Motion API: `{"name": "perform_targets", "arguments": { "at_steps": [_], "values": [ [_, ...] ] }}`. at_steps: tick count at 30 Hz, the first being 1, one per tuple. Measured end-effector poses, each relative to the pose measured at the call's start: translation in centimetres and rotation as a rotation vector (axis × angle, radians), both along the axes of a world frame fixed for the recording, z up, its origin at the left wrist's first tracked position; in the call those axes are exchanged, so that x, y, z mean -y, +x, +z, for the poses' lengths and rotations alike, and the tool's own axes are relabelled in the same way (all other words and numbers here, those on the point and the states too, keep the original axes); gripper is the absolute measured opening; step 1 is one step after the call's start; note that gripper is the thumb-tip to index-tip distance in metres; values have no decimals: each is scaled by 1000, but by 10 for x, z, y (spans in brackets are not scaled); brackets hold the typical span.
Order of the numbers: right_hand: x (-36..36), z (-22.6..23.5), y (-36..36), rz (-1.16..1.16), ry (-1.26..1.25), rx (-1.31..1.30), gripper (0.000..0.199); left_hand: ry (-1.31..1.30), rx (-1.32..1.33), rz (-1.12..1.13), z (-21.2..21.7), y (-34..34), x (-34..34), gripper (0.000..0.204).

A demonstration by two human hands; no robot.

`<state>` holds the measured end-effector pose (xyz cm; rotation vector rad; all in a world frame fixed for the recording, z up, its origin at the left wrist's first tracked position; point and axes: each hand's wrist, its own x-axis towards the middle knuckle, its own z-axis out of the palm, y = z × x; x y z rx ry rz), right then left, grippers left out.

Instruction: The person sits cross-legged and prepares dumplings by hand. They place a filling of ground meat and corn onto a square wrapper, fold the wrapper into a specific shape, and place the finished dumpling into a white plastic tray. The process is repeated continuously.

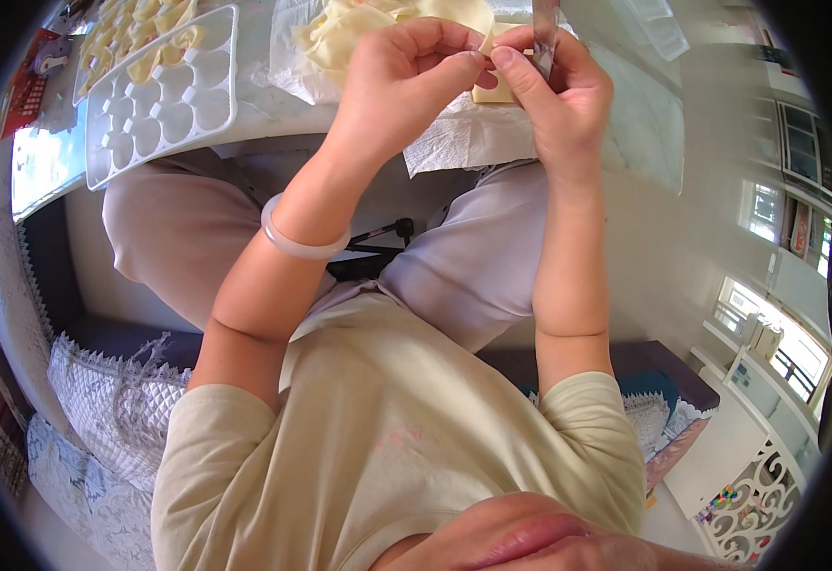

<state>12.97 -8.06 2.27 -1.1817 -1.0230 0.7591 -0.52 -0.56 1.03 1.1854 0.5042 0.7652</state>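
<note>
Above the table's near edge, my left hand [404,78] and my right hand [560,95] meet with their fingertips together. Between them they pinch a thin pale-yellow dough wrapper [487,43], partly hidden by the fingers. A flat metal utensil [545,33] sticks up from my right hand, held among its fingers; its other end is covered. Just under the hands lies a stack of square yellow wrappers [494,93] on white paper [468,135]. Beside my left hand, loose wrappers [332,40] lie heaped on a plastic bag [287,62].
A white tray with round hollows [174,116] stands at the table's left; folded dumplings [161,57] sit in its far part. Another tray of dumplings [140,21] is behind it. A clear plastic container [658,27] lies at the far right, and a red basket [24,95] at the far left.
</note>
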Motion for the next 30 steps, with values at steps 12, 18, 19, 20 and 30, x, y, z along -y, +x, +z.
{"name": "perform_targets", "arguments": {
  "at_steps": [12, 18, 19, 20, 30],
  "values": [
    [-2, -9, 1, 7, 14, 113, 8, 13, -84, -7, 1, -5, -4, 19],
    [-2, -14, 3, -24, 0, 204, 7, 47, -158, 50, 2, -4, -3, 18],
    [-3, -14, 2, -32, -7, 207, 7, 43, -165, 48, 2, -4, -3, 18],
    [-3, -13, 2, -42, -15, 210, 7, 29, -147, 38, 1, -4, -3, 18],
    [-3, -12, 1, -41, -25, 172, 7, 42, -145, 10, 1, -5, -5, 17]
  ]
}}
